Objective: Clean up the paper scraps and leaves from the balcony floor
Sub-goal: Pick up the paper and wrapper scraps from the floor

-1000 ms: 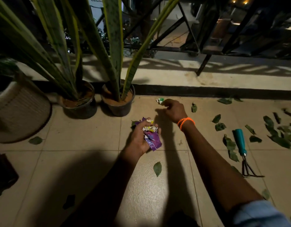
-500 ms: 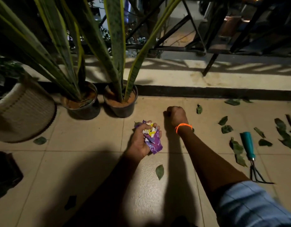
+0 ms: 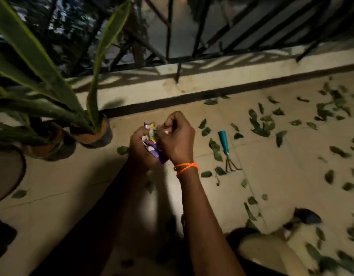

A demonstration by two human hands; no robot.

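At the far left edge, well left of the teal-handled metal hand rake [image 3: 223, 143], the curved side of a large pale woven planter [image 3: 7, 172] shows, with a single green leaf [image 3: 19, 194] on the beige tiled balcony floor [image 3: 62, 186] just beside it. Nearer the rake stand two small dark round pots [image 3: 94, 134] holding tall yellow-edged sword-shaped green plants [image 3: 32, 54], backed by the pale concrete kerb [image 3: 212, 76] and the black metal railing [image 3: 202, 26]. Left of the rake, both hands meet above the floor: the left hand [image 3: 141, 148] curls its fingers round a crumpled wad of purple, yellow and white paper scraps [image 3: 152, 143], and the right hand [image 3: 177, 139], wearing an orange thread band [image 3: 186, 168] on its wrist, presses against the wad with fingers bent tight; whether it pinches a scrap of its own cannot be told. One leaf lies on the tiles just left of the hands. The rake lies flat on the floor, handle towards the kerb, prongs towards the person. Scattered green fallen leaves [image 3: 259, 126] surround it and spread thickly to its right, reaching the far right edge. Below and right of the rake, the rim of a pale rounded container [image 3: 267, 253] is blurred.
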